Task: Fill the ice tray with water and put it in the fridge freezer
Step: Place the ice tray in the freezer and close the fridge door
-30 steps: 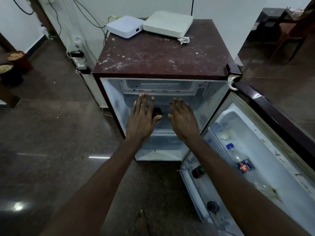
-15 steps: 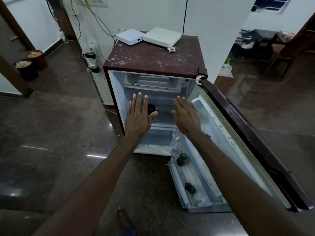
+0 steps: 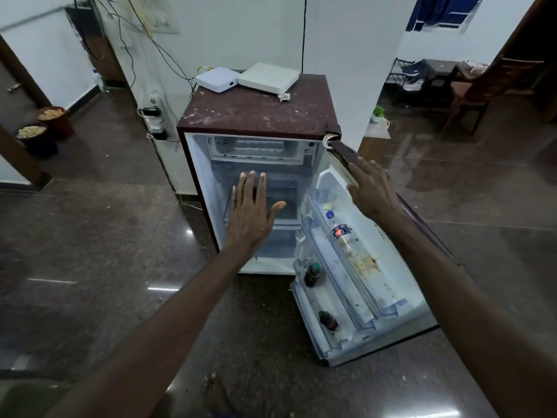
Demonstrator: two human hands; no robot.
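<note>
At the open fridge [image 3: 256, 116], left hand [image 3: 250, 212] hovers flat and empty; right hand [image 3: 372, 188] rests spread on door [image 3: 391, 267].

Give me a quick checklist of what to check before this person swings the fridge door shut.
1. Right hand on the top edge of the door: ok.
2. Left hand out of the door's path: not ok, it is open in front of the fridge opening.
3. Ice tray in the freezer compartment: cannot tell, too blurred.
4. Plastic bottle seated in its door shelf: ok.
5. Two dark bottles upright in the lowest shelf: ok.
</note>
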